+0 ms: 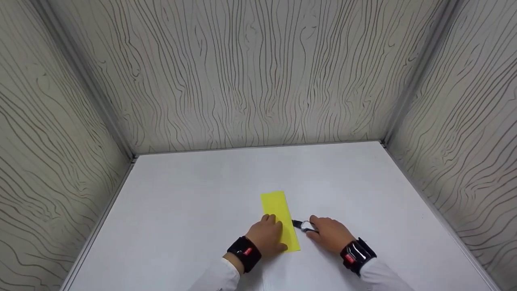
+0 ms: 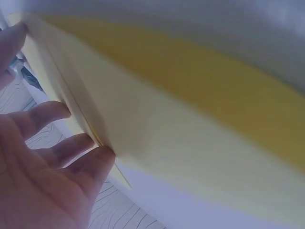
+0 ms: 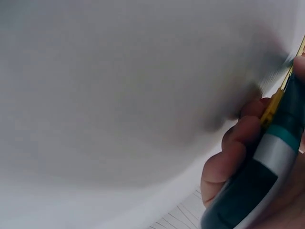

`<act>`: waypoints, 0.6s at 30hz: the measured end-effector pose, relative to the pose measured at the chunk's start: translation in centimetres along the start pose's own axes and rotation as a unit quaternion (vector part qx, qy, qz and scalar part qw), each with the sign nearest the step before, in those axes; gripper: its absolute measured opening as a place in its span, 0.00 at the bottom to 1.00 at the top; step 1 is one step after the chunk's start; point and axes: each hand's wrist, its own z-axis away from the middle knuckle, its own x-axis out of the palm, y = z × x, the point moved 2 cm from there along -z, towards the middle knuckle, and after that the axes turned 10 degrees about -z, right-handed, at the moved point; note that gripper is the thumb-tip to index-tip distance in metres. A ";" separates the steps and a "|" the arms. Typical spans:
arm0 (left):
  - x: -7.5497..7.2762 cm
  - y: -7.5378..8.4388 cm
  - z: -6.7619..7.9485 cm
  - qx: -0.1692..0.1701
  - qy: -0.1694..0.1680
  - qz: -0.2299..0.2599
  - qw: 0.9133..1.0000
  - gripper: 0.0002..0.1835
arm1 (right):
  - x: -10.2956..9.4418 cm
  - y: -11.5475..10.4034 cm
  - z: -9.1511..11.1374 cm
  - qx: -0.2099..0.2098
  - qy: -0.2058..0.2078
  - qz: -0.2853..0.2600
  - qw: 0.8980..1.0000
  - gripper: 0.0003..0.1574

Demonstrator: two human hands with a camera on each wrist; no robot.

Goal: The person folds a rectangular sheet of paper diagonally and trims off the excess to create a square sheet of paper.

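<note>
A yellow sheet of paper [image 1: 276, 202], folded into a long strip, lies on the white table. My left hand [image 1: 266, 234] rests on it, fingers spread over the strip. In the left wrist view the paper's folded layers [image 2: 143, 119] stand slightly apart at the near side, and the fingertips [image 2: 102, 152] touch the crease. My right hand [image 1: 331, 232] grips a dark green and silver stapler [image 3: 274, 155], its fingers curled round the body. The stapler's dark front end [image 1: 297, 223] points left, right at the strip's right edge.
The white table [image 1: 194, 194] reaches back to a wood-grain patterned wall [image 1: 258, 81]. Similar panels stand on the left [image 1: 48, 161] and right [image 1: 464, 121]. Black bands [image 1: 244, 254] are strapped round both wrists.
</note>
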 end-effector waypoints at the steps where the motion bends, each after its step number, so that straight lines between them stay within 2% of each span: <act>1: 0.1 0.0 -0.1 0.000 0.001 0.000 1.000 0.34 | -0.1 0.0 0.0 0.000 0.001 -0.002 1.000 0.12; 12: -0.1 0.0 -0.1 -0.005 -0.012 -0.002 1.000 0.35 | -0.2 -0.4 -0.3 0.010 -0.001 0.003 1.000 0.12; 18: -0.1 0.2 0.0 -0.001 -0.008 -0.007 1.000 0.33 | -0.1 -0.2 -0.4 0.031 0.000 0.004 1.000 0.12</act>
